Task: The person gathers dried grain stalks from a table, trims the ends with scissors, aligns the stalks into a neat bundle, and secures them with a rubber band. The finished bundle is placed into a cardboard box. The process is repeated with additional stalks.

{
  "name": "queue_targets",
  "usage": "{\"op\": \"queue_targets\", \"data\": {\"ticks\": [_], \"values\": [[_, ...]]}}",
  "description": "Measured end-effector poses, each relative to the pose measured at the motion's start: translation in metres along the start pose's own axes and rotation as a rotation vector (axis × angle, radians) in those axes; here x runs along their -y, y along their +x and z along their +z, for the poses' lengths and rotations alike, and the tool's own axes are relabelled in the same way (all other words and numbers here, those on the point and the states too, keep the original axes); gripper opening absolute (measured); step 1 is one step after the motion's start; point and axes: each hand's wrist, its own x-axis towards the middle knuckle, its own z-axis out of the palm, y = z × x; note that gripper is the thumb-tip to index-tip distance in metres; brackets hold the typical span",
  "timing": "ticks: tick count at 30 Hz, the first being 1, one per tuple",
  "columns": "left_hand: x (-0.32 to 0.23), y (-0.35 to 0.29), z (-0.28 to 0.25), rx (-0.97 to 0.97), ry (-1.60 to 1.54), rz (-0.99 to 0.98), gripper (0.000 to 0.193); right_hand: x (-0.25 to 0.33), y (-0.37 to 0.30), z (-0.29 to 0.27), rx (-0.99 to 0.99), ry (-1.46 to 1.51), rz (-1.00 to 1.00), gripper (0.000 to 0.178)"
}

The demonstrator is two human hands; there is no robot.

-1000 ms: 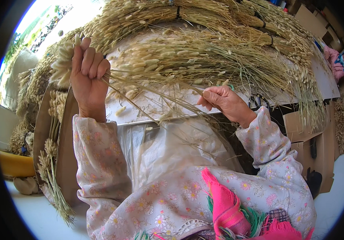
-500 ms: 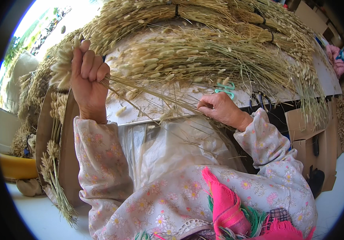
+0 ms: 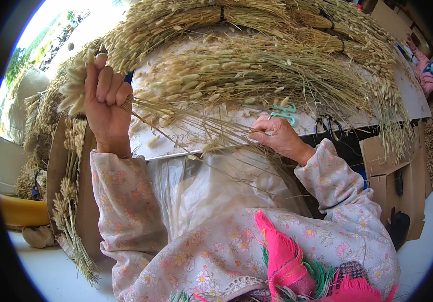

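My left hand is closed round a bunch of dried bunny tail grass, just under its fluffy pale heads, which stick out beyond the fist on the left. From that fist the thin stems slant down to the right over the table's front edge. At their far end my right hand pinches some stems between thumb and fingers; the fingertips are partly hidden. Several stems hang loose below. Directly behind the right hand lie the mint-green handles of scissors.
A big loose heap of the same grass spreads over the white table, with tied bundles behind. Clear plastic covers my lap. Cardboard boxes stand left and right. Dark-handled tools sit at the table edge.
My left hand has shifted slightly left with the bunch. My right hand has turned a little, so its thumb shows more, and the stems between the hands look more fanned out.
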Motion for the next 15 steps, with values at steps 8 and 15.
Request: {"op": "queue_targets", "data": {"ticks": [8,15], "values": [[-0.003,0.000,0.000,-0.029,-0.035,0.018,0.028,0.004,-0.009,0.001,-0.097,0.418,0.156,0.032],[-0.002,0.002,-0.002,-0.031,-0.025,0.013,0.033,-0.007,-0.016,-0.004,-0.030,0.170,0.252,0.026]]}}
